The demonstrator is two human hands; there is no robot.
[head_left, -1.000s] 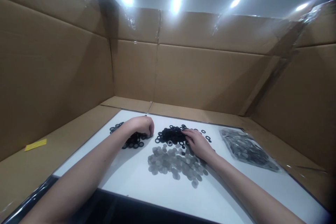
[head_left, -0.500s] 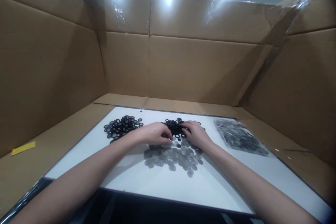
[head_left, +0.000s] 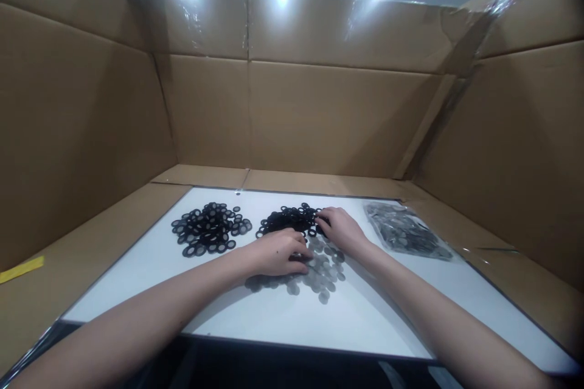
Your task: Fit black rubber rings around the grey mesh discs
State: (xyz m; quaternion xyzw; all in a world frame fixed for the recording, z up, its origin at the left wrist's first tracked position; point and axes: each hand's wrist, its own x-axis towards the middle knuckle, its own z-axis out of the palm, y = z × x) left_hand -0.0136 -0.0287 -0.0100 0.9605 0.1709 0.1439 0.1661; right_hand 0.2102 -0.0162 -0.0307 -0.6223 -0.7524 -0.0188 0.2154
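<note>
Left hand [head_left: 276, 255] low over the table, fingers curled and half closed, fingertips [head_left: 303, 253] down on the left side of a scatter of flat grey metal discs [head_left: 322, 273]. Palm and fingers hide whatever lies beneath, so a held disc cannot be confirmed or ruled out. Right hand [head_left: 342, 230] slightly open, fingers loosely spread, tips touching the near right edge of a heap of small black rubber rings [head_left: 287, 219]. No clear grip on any ring; the fingers cover that part of the heap.

Grey discs lie just in front of the black heap and partly under both hands. A second heap of black rubber rings [head_left: 210, 228] sits to the left, beyond the left forearm and apart from both hands. A clear plastic bag of grey and dark discs [head_left: 406, 232] lies to the right, near the right hand but not touching it; its contents are hard to make out through the glare.

All of this rests on a white table [head_left: 137, 298] with a dark edge, inside brown corrugated cardboard walls [head_left: 319, 115] patched with clear tape. A yellow paper strip [head_left: 20, 269] on the cardboard at left is cut off by the frame. Both forearms run out of the bottom corners.
</note>
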